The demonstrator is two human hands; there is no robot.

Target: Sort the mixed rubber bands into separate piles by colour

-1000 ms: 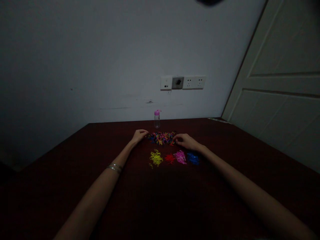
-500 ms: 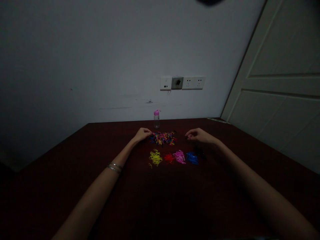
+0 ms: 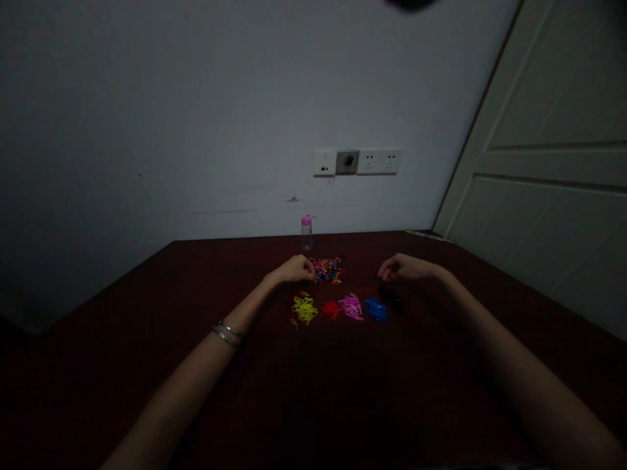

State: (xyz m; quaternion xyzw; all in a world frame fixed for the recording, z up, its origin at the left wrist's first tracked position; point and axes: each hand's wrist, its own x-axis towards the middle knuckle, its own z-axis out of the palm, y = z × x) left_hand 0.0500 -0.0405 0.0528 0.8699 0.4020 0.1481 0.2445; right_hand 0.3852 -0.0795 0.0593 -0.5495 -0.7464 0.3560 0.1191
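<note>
In the head view, the left hand (image 3: 295, 269) reached in at the left edge of the mixed pile (image 3: 329, 269), a heap of small loops in many colours on the dark red desk (image 3: 274, 391). Its grip looked narrow, the fingers bent down toward the loops, but whether it held one could not be told. Two bracelets (image 3: 226, 333) circled that wrist.

The right hand (image 3: 402, 267) was well apart from the mixed pile, to its right, fingers curled loosely downward near some dark pieces (image 3: 390, 297) too dim to make out. How wide its grip stood, or whether anything was in it, could not be told.

On the near side of the mixed pile ran a row of single-colour heaps: from left to right, the yellow loops (image 3: 305, 309), the red loops (image 3: 331, 309), the pink loops (image 3: 351, 307) and the blue loops (image 3: 376, 309). The red and pink ones lay close beside each other. One stray yellow loop (image 3: 294, 323) lay just beside its heap, on the near left.

A clear bottle with a pink cap (image 3: 306, 235) stood upright beyond the mixed pile, near the pale wall (image 3: 235, 117), below the socket plates (image 3: 379, 162).
</note>
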